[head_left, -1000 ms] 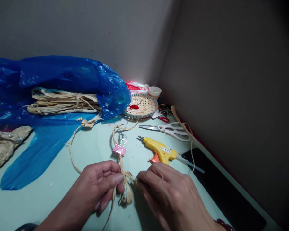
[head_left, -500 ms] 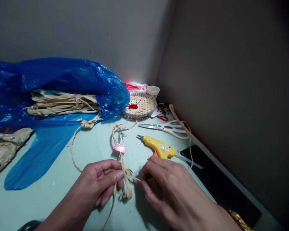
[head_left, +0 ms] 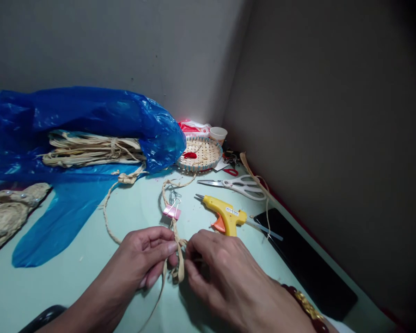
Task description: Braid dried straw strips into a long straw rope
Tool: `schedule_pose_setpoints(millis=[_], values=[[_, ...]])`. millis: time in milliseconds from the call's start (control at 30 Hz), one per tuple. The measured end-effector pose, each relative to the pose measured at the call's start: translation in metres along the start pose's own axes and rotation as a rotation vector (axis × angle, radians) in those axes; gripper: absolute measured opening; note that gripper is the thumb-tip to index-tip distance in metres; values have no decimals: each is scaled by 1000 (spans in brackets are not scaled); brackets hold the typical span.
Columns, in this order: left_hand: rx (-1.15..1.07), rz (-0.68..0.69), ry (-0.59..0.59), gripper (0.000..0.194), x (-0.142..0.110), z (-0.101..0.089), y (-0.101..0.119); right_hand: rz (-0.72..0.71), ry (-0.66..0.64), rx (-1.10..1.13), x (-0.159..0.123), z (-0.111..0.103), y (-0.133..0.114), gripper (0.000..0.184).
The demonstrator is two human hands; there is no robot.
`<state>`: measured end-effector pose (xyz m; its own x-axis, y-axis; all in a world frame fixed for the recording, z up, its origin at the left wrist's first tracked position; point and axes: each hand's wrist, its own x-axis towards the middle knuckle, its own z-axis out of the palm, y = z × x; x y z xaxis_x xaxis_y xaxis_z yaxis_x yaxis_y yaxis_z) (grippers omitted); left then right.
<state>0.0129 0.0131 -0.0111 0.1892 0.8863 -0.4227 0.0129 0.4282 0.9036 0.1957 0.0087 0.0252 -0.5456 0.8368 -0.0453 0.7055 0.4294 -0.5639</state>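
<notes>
the right hand (head_left: 222, 270) has moved in toward the left hand (head_left: 142, 259) since half a second ago, so its fingertips are now right up by the braided cord (head_left: 175, 231), and the strand that stretched across the gap is mostly out of sight. the left hand holds its place, thumb and forefinger pinching the cord just below the pink binder clip (head_left: 172, 212). the right hand is curled, thumb and forefinger bent beside the cord's loose ends (head_left: 180, 272) — from here i cannot tell whether they are pressed together on a strand.

the cord lies in front of the person on the pale green table (head_left: 83, 286), its loose ends hanging between the two hands, and one long thin strand (head_left: 162, 286) trails from under the left hand to the near edge of view. above the clip it bends in a loop toward the woven basket (head_left: 208, 162).

just past the right hand lies a yellow glue gun (head_left: 229, 215), with white-handled scissors (head_left: 244, 187) behind it and a flat black slab (head_left: 308, 263) to the right. over on the left, a blue plastic bag (head_left: 90, 108) sits around a tied straw bundle (head_left: 90, 151).
</notes>
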Motion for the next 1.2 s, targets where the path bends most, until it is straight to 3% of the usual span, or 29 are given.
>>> schedule_pose_setpoints(millis=[133,333,833,1200], values=[[-5,18,0,19,0,0,-1,-54,169,33,3,8,3,11],[-4,26,-12,19,0,0,-2,-87,286,96,6,23,6,11],[-2,-3,-23,21,0,1,1,-205,334,102,6,33,10,12],[-5,23,-21,17,-3,4,3,-188,333,52,5,23,6,11]])
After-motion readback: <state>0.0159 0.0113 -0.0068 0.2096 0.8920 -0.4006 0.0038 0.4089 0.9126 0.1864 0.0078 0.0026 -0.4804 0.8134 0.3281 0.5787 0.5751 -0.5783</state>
